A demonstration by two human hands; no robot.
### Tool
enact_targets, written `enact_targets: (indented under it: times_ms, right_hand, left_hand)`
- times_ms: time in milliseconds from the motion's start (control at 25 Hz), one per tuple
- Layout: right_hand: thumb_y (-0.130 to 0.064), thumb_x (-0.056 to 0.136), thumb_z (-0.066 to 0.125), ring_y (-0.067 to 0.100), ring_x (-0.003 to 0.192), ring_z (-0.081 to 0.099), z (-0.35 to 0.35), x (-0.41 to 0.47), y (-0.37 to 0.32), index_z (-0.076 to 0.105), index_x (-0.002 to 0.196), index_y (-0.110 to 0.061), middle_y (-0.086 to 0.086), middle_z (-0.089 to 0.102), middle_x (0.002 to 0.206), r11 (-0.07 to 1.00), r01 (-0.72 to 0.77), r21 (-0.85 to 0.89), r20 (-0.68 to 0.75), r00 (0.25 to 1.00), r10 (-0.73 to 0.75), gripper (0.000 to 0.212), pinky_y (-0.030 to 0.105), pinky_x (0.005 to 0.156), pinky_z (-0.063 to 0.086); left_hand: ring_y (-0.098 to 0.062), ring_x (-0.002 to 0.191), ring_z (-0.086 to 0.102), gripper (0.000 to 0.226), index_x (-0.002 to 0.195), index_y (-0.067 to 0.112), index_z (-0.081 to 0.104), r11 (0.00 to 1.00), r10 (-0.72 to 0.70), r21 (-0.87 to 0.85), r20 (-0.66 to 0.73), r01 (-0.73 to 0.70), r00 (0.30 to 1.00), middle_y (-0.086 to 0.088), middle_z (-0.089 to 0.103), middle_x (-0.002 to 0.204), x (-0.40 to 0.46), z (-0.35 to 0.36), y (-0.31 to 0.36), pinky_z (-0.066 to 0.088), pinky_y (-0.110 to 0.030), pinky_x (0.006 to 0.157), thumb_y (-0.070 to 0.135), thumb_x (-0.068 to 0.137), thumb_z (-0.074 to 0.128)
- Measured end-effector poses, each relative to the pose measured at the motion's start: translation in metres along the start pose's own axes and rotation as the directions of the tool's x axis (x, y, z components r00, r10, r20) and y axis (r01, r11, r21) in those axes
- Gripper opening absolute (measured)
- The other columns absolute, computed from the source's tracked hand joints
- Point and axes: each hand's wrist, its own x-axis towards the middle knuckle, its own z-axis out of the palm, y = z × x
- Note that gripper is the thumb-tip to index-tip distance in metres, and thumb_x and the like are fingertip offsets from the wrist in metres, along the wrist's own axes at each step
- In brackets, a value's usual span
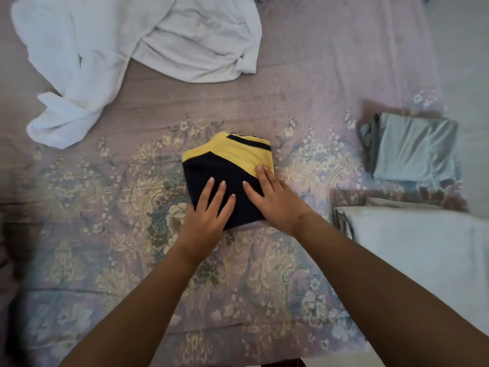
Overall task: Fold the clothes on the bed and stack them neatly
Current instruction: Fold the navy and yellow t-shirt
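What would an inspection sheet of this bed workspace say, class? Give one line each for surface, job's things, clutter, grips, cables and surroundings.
Surface: floral bedsheet, slightly wrinkled.
Job's things: folded navy and yellow garment at centre; folded grey-blue garment at right, apart from it; unfolded white garment crumpled at the far side.
Clutter: pale folded cloth near the right edge.
Grips: left hand and right hand press flat on the navy and yellow garment, fingers straight.
Cables: nothing seen.
Surroundings: pale floor to the right of the bed.
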Motion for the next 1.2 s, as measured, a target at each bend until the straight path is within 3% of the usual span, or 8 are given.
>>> enact_targets:
  times_ms: [200, 400, 520, 640, 760, 920, 1120, 1200]
  right_hand:
    - [0.003, 0.101, 0.041, 0.051, 0.150, 0.010, -0.043, -0.030, 0.049, 0.018, 0.161, -0.009, 0.033, 0.010, 0.163, 0.996, -0.078, 0.046, -0.079, 0.994, 0.081, 0.065, 0.050, 0.085, 0.061]
    - [0.000, 0.097, 0.054, 0.053, 0.150, 0.010, -0.055, -0.074, 0.130, 0.025, 0.159, -0.007, 0.034, 0.013, 0.162, 0.967, -0.244, 0.066, -0.169, 0.953, 0.252, 0.069, 0.059, 0.091, 0.056]
    - [-0.010, 0.101, 0.053, 0.053, 0.149, 0.016, -0.030, -0.081, 0.139, 0.023, 0.160, -0.008, 0.035, 0.017, 0.161, 0.937, -0.348, 0.016, -0.051, 0.936, 0.348, 0.066, 0.062, 0.108, 0.042]
    - [-0.024, 0.103, 0.053, 0.046, 0.153, -0.004, 0.002, -0.085, 0.131, -0.003, 0.162, -0.014, 0.027, -0.009, 0.165, 0.907, -0.421, 0.002, 0.172, 0.894, 0.415, 0.082, 0.064, 0.121, 0.004]
    - [-0.041, 0.102, 0.050, 0.036, 0.150, -0.026, -0.001, -0.083, 0.134, -0.012, 0.160, -0.017, 0.018, -0.026, 0.163, 0.862, -0.462, 0.211, 0.256, 0.877, 0.407, 0.088, 0.060, 0.120, -0.015]
    - [-0.030, 0.108, 0.041, 0.027, 0.155, -0.014, -0.019, -0.046, 0.148, 0.005, 0.161, -0.012, 0.011, -0.011, 0.168, 0.807, -0.322, 0.494, -0.122, 0.894, 0.431, 0.066, 0.044, 0.126, -0.006]
    - [-0.038, 0.107, 0.044, 0.028, 0.156, -0.007, 0.024, -0.010, 0.148, 0.014, 0.162, -0.018, 0.012, -0.005, 0.168, 0.811, -0.383, 0.443, -0.113, 0.873, 0.474, 0.065, 0.046, 0.126, -0.004]
    - [-0.036, 0.105, 0.051, 0.033, 0.156, 0.005, 0.026, -0.011, 0.149, 0.025, 0.160, -0.014, 0.015, 0.007, 0.168, 0.809, -0.397, 0.434, -0.150, 0.853, 0.499, 0.064, 0.050, 0.126, 0.005]
  left_hand:
    - [-0.044, 0.111, 0.067, 0.028, 0.120, 0.005, 0.065, 1.000, 0.024, -0.007, -0.280, -0.027, 0.960, -0.026, 0.068, 0.120, 0.066, -0.036, 0.018, 0.055, -0.043, 0.064, 0.005, 0.098, 0.048]
    - [-0.040, 0.117, 0.065, 0.037, 0.124, 0.008, 0.066, 0.997, 0.072, 0.008, -0.393, -0.075, 0.917, -0.025, 0.067, 0.125, 0.154, -0.040, 0.060, 0.056, -0.043, 0.073, 0.001, 0.088, 0.061]
    - [-0.039, 0.142, 0.043, 0.060, 0.146, 0.012, 0.051, 0.987, 0.012, -0.157, -0.052, -0.021, 0.999, -0.022, 0.046, 0.152, 0.164, -0.010, 0.084, 0.054, -0.050, 0.090, 0.011, 0.088, 0.066]
    - [-0.033, 0.154, 0.014, 0.077, 0.160, 0.017, 0.025, 0.974, 0.009, -0.222, 0.263, 0.052, 0.965, -0.015, 0.016, 0.167, 0.148, 0.016, 0.105, 0.049, -0.051, 0.101, 0.012, 0.091, 0.060]
    - [-0.035, 0.155, 0.011, 0.079, 0.158, 0.013, 0.028, 0.930, 0.023, -0.360, 0.262, 0.076, 0.965, -0.016, 0.014, 0.166, 0.146, 0.012, 0.105, 0.028, -0.064, 0.115, 0.030, 0.090, 0.065]
    - [-0.039, 0.149, 0.028, 0.061, 0.152, 0.001, 0.038, 0.951, -0.127, -0.277, 0.058, 0.138, 0.990, -0.023, 0.030, 0.160, 0.175, 0.010, 0.086, 0.021, -0.061, 0.120, 0.023, 0.098, 0.056]
    - [-0.035, 0.153, 0.019, 0.060, 0.154, 0.009, 0.037, 0.838, -0.286, -0.445, 0.135, 0.316, 0.949, -0.018, 0.023, 0.164, 0.202, 0.059, 0.084, 0.011, -0.056, 0.124, 0.018, 0.098, 0.056]
    - [-0.032, 0.154, 0.017, 0.059, 0.155, 0.012, 0.036, 0.843, -0.246, -0.467, 0.109, 0.268, 0.963, -0.015, 0.021, 0.165, 0.202, 0.057, 0.074, 0.011, -0.052, 0.125, 0.019, 0.100, 0.054]
